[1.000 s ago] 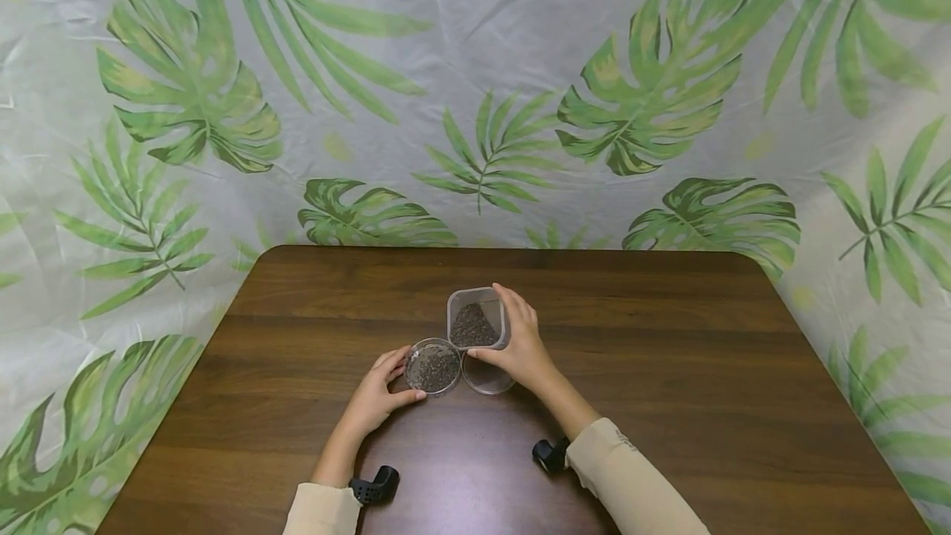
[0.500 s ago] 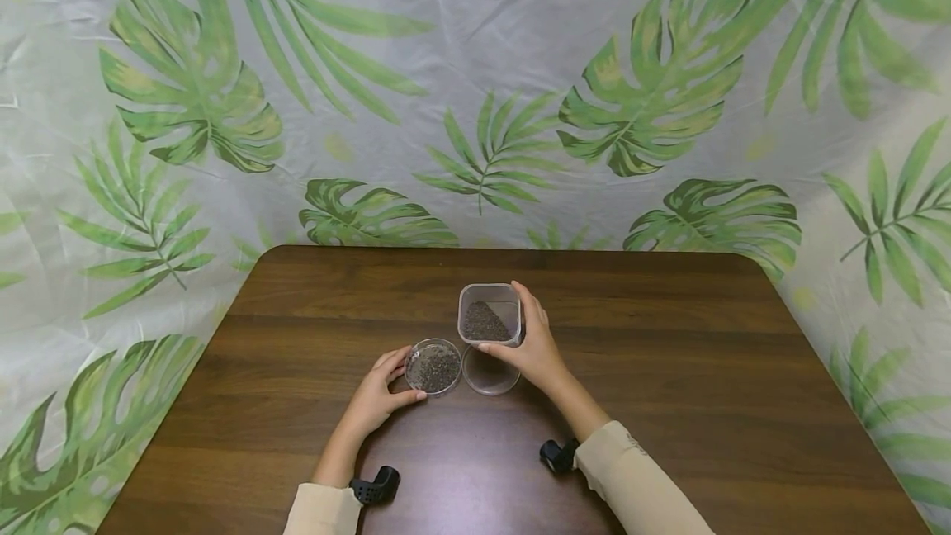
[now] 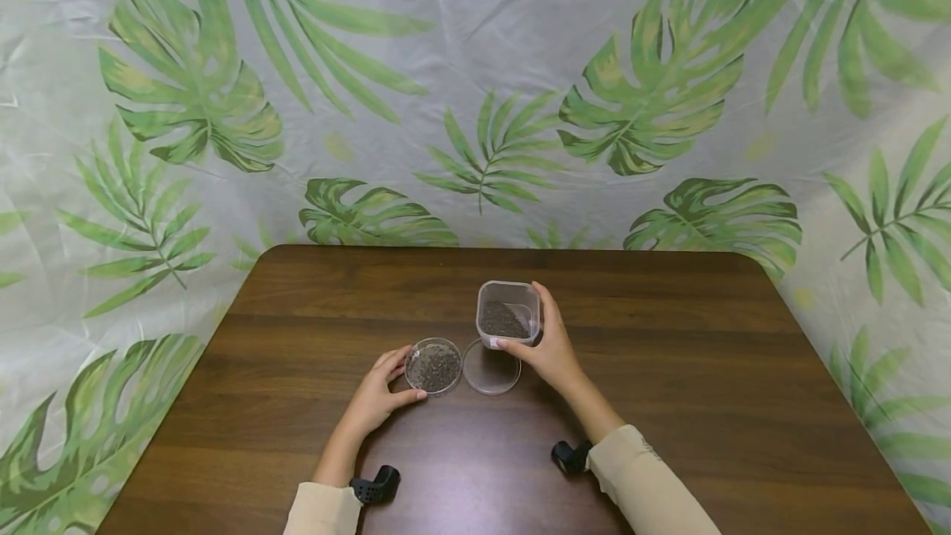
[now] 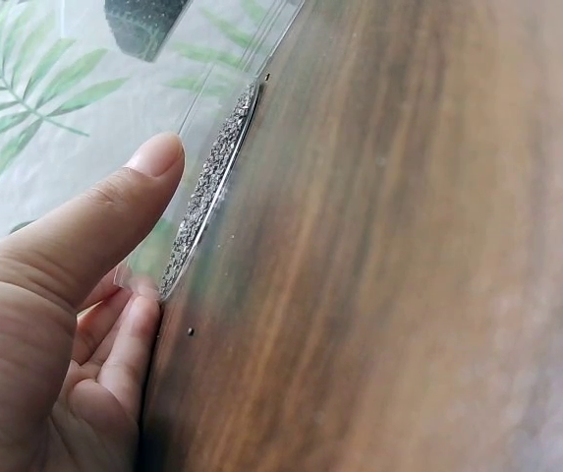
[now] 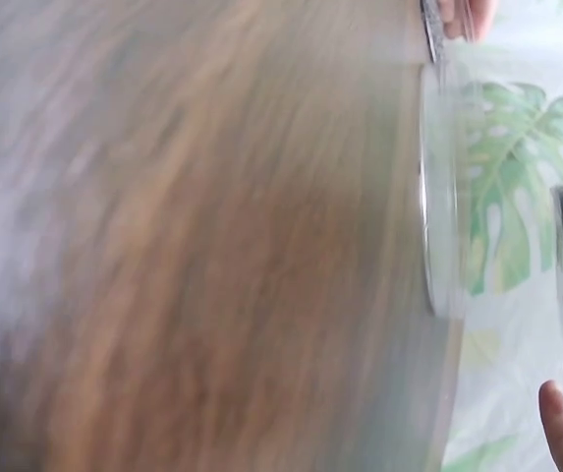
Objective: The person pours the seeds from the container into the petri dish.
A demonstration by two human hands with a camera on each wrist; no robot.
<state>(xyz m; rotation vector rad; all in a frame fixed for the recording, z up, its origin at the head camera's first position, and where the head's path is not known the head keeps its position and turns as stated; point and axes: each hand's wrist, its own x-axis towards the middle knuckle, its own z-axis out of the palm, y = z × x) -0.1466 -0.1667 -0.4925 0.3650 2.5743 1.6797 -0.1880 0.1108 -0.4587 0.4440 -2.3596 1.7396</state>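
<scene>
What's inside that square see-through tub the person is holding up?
Loose dark grains lie inside the square tub, heaped toward one side. The right hand grips it from outside. Whatever lies beneath the grains is covered, so I can't tell.

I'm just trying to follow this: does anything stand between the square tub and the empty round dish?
Nothing visible does: the right hand holds the square tub clear of the empty round dish. The dish of grains, held by the left hand, sits to one side.
</scene>
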